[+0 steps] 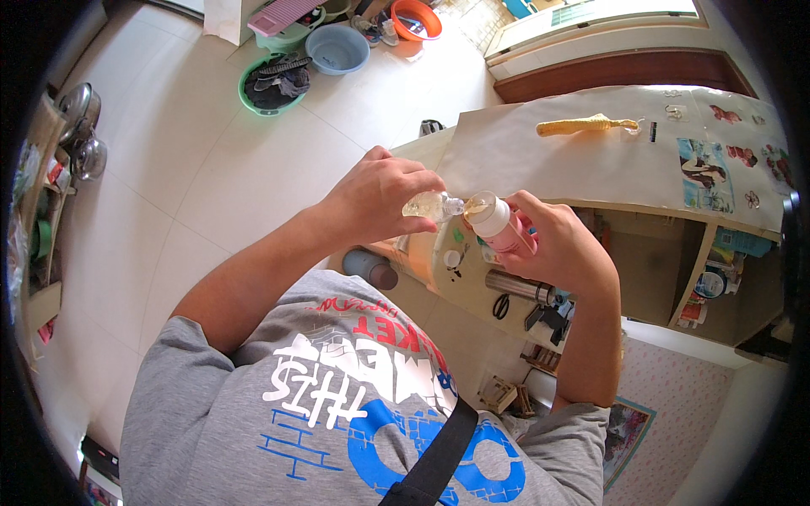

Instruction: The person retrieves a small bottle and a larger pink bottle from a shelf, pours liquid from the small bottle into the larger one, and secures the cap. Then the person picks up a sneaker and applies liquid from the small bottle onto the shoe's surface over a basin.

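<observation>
My left hand [386, 196] grips a small clear bottle [427, 207] that holds pale yellowish liquid. The bottle lies tipped over, with its narrow neck pointing right. My right hand [557, 240] is wrapped around a pink bottle [514, 239] with a white collar [492, 218], leaning toward the clear one. The clear bottle's neck is right at the pink bottle's mouth; whether they touch, I cannot tell. Below them on the table [468, 294] lie a small white round cap [452, 258] and a stainless steel flask [520, 286].
Scissors [500, 307] and dark devices [549, 319] lie near the flask. An open-fronted cabinet [607, 155] stands at the right, with a yellow-covered object [582, 125] on its white surface. A blue-grey cylindrical container [370, 268] is by the table's edge. Basins [337, 49] sit on the tiled floor.
</observation>
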A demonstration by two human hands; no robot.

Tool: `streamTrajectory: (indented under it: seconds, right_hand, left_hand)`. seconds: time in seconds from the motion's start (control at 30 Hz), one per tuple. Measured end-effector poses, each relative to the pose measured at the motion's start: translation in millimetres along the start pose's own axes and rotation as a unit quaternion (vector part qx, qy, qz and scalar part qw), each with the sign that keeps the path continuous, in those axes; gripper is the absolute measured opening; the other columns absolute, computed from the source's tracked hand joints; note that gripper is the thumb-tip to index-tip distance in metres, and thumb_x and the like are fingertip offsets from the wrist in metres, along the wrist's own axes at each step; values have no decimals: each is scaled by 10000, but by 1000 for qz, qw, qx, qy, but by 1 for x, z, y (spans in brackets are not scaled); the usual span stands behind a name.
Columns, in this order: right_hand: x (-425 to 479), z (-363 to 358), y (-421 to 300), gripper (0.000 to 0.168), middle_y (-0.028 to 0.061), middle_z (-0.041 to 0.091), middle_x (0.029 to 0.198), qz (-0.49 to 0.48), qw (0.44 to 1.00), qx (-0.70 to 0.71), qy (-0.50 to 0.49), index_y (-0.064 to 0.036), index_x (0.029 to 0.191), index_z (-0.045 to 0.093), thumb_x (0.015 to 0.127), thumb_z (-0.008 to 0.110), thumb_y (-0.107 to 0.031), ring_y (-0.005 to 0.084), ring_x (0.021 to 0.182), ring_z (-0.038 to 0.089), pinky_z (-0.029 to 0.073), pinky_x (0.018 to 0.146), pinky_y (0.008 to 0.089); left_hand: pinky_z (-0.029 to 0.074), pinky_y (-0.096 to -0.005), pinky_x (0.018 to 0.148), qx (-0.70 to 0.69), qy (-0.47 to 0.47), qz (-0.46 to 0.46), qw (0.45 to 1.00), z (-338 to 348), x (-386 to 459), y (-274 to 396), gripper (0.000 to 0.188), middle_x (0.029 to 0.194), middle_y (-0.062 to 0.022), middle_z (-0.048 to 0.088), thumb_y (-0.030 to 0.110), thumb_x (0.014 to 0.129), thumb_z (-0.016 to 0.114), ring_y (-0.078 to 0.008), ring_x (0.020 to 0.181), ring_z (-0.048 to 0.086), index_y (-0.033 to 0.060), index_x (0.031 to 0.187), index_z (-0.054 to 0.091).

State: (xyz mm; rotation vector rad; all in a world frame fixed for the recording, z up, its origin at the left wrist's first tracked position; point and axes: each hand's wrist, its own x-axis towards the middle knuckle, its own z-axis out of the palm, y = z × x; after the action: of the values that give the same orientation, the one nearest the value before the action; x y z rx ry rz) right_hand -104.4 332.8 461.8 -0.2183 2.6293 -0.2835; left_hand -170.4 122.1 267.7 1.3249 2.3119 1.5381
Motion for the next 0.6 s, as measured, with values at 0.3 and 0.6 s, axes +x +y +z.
streamTrajectory:
  seconds: [0.3,0.6]
  right_hand:
    - [0,-2,-2,448,223,724,965,9,1000,5,-6,6,1105,589,734,801,-130,404,940,724,575,827,447]
    - [-1,-2,-2,452,227,723,966,12,1000,6,-11,7,1107,588,729,798,-124,402,945,724,574,830,445]
  left_hand:
    - [403,-362,956,0,0,0,1000,0,0,1,450,1052,-24,742,351,778,886,-183,991,687,152,1142,712]
    - [402,-363,964,4,-10,-5,1000,0,0,1,451,1065,-22,742,357,785,881,-179,1003,685,153,1149,709]
